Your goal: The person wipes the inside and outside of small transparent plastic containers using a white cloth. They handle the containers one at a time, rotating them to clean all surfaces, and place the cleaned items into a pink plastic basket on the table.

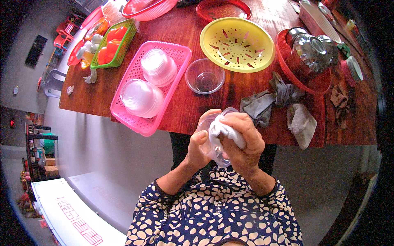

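Observation:
My left hand grips a clear plastic bowl by its side, in front of my body at the table's near edge. In my right hand is a bunched white cloth, pressed against the bowl's inside. The bowl is tilted, and my fingers hide part of it. Just beyond, another clear plastic bowl stands upright on the table. To its left, a pink plastic basket holds two stacks of clear bowls, turned upside down.
A yellow colander sits beyond the single bowl. Grey cloths lie right of my hands. A red basket holds metal bowls. At the left stands a green basket with orange items. The wooden table's near edge runs before me.

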Available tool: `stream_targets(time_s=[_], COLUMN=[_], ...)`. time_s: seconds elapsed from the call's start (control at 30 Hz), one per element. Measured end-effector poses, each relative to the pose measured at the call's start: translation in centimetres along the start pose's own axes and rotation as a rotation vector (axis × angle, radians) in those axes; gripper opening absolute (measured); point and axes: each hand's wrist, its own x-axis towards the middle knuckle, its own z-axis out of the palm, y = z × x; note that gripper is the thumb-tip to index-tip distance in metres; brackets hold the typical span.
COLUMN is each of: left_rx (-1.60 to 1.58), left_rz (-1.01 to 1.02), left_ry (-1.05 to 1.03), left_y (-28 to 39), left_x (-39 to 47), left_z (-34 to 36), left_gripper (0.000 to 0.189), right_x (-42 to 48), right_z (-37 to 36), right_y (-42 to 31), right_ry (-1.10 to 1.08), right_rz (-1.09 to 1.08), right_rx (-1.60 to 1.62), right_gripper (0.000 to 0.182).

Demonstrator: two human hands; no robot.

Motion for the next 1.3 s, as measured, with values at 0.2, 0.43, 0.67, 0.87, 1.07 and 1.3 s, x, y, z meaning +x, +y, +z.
stream_targets(time_s=[0.2, 0.43, 0.67, 0.87, 1.07, 1.3], left_rx=[0.021, -0.021, -0.110, -0.188, -0.200, -0.121], left_rz=[-0.030, -0.146, -0.220, -0.212, -0.165, -0.137], left_ry=[0.015, 0.034, 0.004, -0.074, -0.036, -0.014], left_y=[0.4, 0.3, -0.3, 0.4, 0.7, 0.7], left_x=[-0.2, -0.8, -0.6, 0.1, 0.5, 0.6], left_z=[0.0, -1.0, -2.0, -1.5, -1.6, -1.7], left_gripper=[0.065, 0.067, 0.073, 0.075, 0.074, 0.065], right_x=[-0.2, 0.9, 0.5, -0.3, -1.6, -2.3], right_z=[0.0, -0.3, -1.2, -2.6, -3.2, -4.0], right_y=[-0.8, 0.6, 2.2, 2.6, 2.2, 0.0], right_ry=[-0.062, -0.072, -0.029, -0.043, -0.179, -0.431], right_rz=[-0.219, -0.355, -0.281, -0.125, -0.081, 0.028], right_rx=[-0.139, -0.207, -0.352, -0.464, -0.582, -0.603], right_gripper=[0.042, 0.045, 0.048, 0.042, 0.041, 0.036])
